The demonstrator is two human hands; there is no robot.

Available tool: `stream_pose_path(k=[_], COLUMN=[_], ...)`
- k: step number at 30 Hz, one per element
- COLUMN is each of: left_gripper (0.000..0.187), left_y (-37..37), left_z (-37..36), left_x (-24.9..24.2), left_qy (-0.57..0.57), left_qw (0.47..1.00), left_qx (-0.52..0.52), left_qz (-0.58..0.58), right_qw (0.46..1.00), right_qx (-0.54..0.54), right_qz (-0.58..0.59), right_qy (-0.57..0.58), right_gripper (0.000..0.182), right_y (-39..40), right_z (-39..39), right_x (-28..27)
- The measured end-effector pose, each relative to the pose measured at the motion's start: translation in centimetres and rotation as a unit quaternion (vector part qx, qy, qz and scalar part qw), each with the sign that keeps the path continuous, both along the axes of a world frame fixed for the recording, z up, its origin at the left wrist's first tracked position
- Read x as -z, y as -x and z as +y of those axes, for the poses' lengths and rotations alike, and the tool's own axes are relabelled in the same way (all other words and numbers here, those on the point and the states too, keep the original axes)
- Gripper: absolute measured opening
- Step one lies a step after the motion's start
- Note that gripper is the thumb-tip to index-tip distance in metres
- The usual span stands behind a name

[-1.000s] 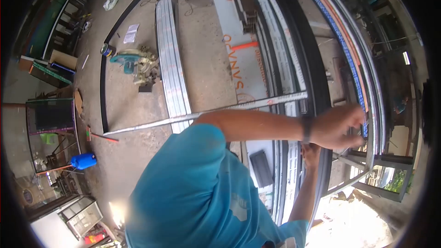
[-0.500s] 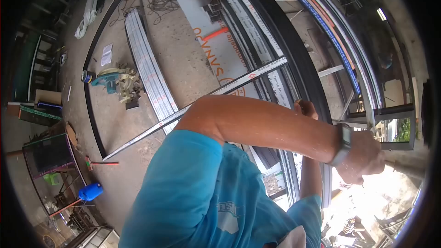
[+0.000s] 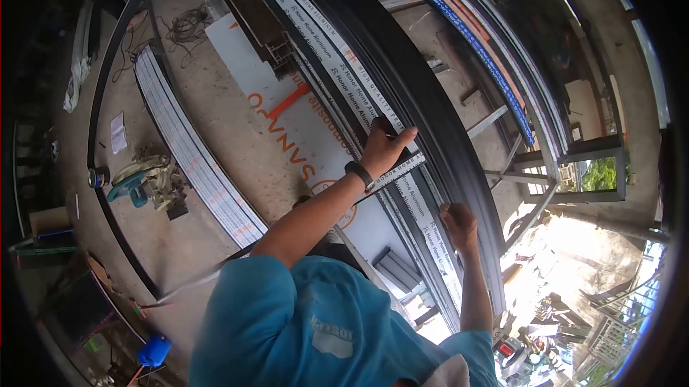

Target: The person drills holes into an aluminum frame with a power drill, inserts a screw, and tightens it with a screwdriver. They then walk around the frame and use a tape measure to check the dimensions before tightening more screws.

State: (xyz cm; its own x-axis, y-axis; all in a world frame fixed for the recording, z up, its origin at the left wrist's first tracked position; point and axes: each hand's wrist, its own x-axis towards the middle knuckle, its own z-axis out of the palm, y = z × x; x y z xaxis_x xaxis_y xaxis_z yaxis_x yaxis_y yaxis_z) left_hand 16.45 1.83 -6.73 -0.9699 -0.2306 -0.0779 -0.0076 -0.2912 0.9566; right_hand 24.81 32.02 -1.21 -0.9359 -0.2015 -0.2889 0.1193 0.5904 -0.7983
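Observation:
My left hand (image 3: pixel 386 155), with a dark watch on its wrist, rests on the stacked aluminium profiles (image 3: pixel 344 75). Its thumb is stretched away from the fingers. Under that hand passes the end of a white-taped crosswise profile (image 3: pixel 402 170), part of a large dark frame (image 3: pixel 108 64). My right hand (image 3: pixel 460 226) is closed beside a long black profile (image 3: pixel 438 100), lower right of the left hand. Whatever its fingers hold, if anything, is too small to make out.
A bundle of white-wrapped profiles (image 3: pixel 190 143) and a green circular saw (image 3: pixel 140 185) lie on the floor at left. A printed white sheet (image 3: pixel 283 121) lies beneath the stack. Blue and orange wrapped profiles (image 3: pixel 481 43) rest on a rack at right.
My left arm has swung from the far right back to the left, and its hand now lies on the profiles. My right hand is lower in view. The view has shifted.

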Motion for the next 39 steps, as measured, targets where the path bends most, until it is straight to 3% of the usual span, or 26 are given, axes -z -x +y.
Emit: stream_pose_path(k=[2,3,6,7,8,10,11,13,15,18,19,22,23,24,26,27,29,30,31,33,35,38,39], left_gripper=[0.067,0.066,0.069,0.072,0.075,0.079,0.077,0.073,0.071,0.069,0.066,0.064,0.066,0.067,0.07,0.073,0.075,0.075,0.077,0.079,0.08,0.077,0.077], left_y=[0.0,-0.1,0.3,0.5,0.6,0.1,-0.3,-0.6,-0.1,-0.3,-0.3,-0.8,-0.8,-0.7,-0.5,-0.5,-0.8,-0.8,-0.8,-0.8,-0.9,-0.6,-0.8], left_z=[-0.1,-0.2,-0.1,-0.1,-0.1,0.1,0.4,0.7,0.6,0.3,0.2,1.3,1.0,0.9,0.8,0.8,1.2,1.5,1.4,1.1,0.8,1.1,1.2], left_x=[0.5,0.1,0.4,1.3,2.4,0.9,-0.1,-1.3,-1.5,-1.1,-0.8,-2.7,-2.7,-2.1,-1.6,-2.0,-2.8,-3.2,-3.1,-2.3,-1.9,-2.2,-2.4], left_qy=[-0.008,-0.007,-0.024,-0.005,0.015,0.034,0.039,0.048,0.049,0.019,0.039,0.065,0.074,0.062,0.037,0.028,0.061,0.074,0.074,0.072,0.068,0.064,0.071], left_qw=[0.999,0.999,0.999,0.998,0.996,0.993,0.994,0.993,0.991,0.99,0.985,0.987,0.985,0.986,0.988,0.987,0.978,0.972,0.976,0.982,0.983,0.981,0.98], left_qx=[0.029,0.031,0.042,0.061,0.077,0.076,0.06,0.043,0.052,0.074,0.07,0.011,0.026,0.025,0.021,0.039,-0.001,-0.023,-0.017,-0.005,0.002,-0.001,-0.006], left_qz=[-0.017,-0.018,-0.009,-0.029,-0.051,-0.081,-0.087,-0.097,-0.112,-0.118,-0.155,-0.144,-0.156,-0.155,-0.151,-0.154,-0.2,-0.221,-0.206,-0.175,-0.168,-0.181,-0.187], right_qw=[0.957,0.929,0.933,0.981,0.995,0.994,0.992,0.984,0.918,0.998,0.998,0.991,0.998,0.994,0.919,0.934,0.996,0.994,0.984,0.99,0.911,0.933,0.985], right_qx=[0.052,0.106,0.117,0.028,0.022,0.001,0.018,0.075,0.106,-0.009,-0.025,0.03,0.024,0.04,0.057,0.039,0.008,-0.005,0.004,0.024,0.025,0.043,0.002], right_qz=[-0.242,-0.292,-0.273,-0.158,-0.07,0.104,0.103,-0.143,-0.326,-0.062,0.044,0.118,0.057,-0.076,-0.331,-0.302,-0.034,0.104,0.172,-0.088,-0.31,-0.284,-0.147], right_qy=[0.15,0.199,0.204,0.109,0.063,-0.029,-0.067,0.071,0.199,0.028,-0.038,-0.052,0.003,0.072,0.207,0.188,0.077,0.015,-0.037,0.107,0.271,0.216,0.088], right_gripper=[0.041,0.051,0.045,0.041,0.04,0.039,0.042,0.043,0.045,0.046,0.034,0.033,0.032,0.036,0.044,0.047,0.043,0.042,0.05,0.054,0.062,0.06,0.056], right_y=[0.2,0.1,0.7,1.0,0.8,0.5,0.3,0.6,0.9,0.6,0.3,-0.8,-0.4,0.2,1.3,1.3,0.1,-0.1,-0.2,0.6,1.3,1.1,0.7], right_z=[1.8,1.3,0.7,0.8,0.8,0.5,-0.3,0.6,1.3,1.0,1.5,0.9,1.4,1.8,2.3,2.3,2.0,2.0,1.9,2.2,2.4,2.2,2.1], right_x=[0.7,1.0,0.0,-0.4,-0.3,0.1,-1.3,-1.1,-0.5,-1.4,-0.4,-0.5,0.6,1.2,1.6,1.0,0.5,0.6,1.5,2.2,2.4,-0.1,-0.7])
